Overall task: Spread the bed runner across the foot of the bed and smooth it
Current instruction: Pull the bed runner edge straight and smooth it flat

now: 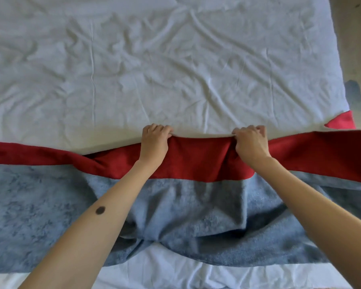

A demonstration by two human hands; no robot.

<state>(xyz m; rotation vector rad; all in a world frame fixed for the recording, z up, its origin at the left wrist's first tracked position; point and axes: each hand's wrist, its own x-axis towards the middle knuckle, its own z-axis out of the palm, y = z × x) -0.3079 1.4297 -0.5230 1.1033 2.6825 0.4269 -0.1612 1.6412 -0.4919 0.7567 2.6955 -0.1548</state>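
Observation:
The bed runner lies across the near part of the bed, with a red band (198, 161) along its far edge and a blue-grey fleecy part (40, 207) nearer to me. My left hand (154, 140) grips the red far edge left of centre, fingers curled over the fabric. My right hand (251, 142) grips the same edge right of centre. The red band is bunched between and around my hands, and the blue-grey part is puckered into folds below them. At the far right a red corner (342, 120) is turned up.
A wrinkled white sheet (154, 69) covers the bed beyond the runner and shows again at the near edge (175, 272). The bed's right edge (340, 65) drops to a beige floor (358, 38); a dark blue-grey thing (353, 94) lies there.

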